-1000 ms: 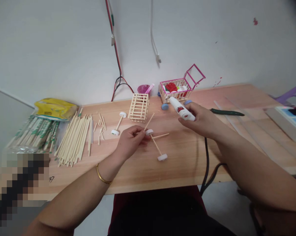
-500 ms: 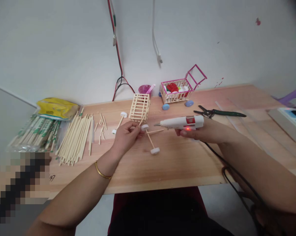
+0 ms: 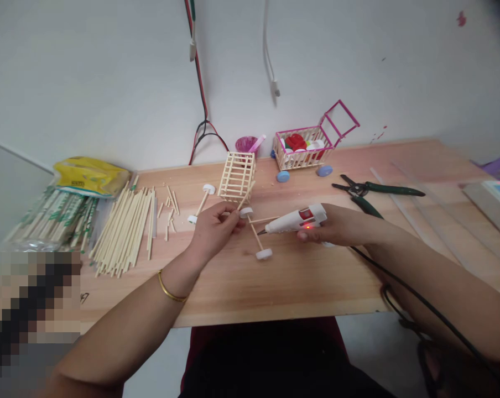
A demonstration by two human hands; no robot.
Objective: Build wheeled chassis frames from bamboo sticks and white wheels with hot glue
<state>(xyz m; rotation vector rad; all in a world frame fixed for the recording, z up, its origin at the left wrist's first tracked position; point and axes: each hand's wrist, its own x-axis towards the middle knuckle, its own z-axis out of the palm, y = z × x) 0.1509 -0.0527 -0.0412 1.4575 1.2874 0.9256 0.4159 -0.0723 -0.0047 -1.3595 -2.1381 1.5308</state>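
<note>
Pink-rimmed cart (image 3: 303, 162) beyond right hand (image 3: 337, 224) held red pieces (image 3: 295, 142), left hand (image 3: 214, 226) pinched white-wheeled stick assembly (image 3: 254, 229), right gripped glue gun (image 3: 289, 221)

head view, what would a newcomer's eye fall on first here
Likely the white glue gun with its glowing red light, held mid-picture in the right hand, its tip at or near a wheeled stick axle. Behind it, near the wall, the pink-rimmed cart stands out with its bright red contents. At the left, the yellow packet lies over wrapped sticks.
</note>
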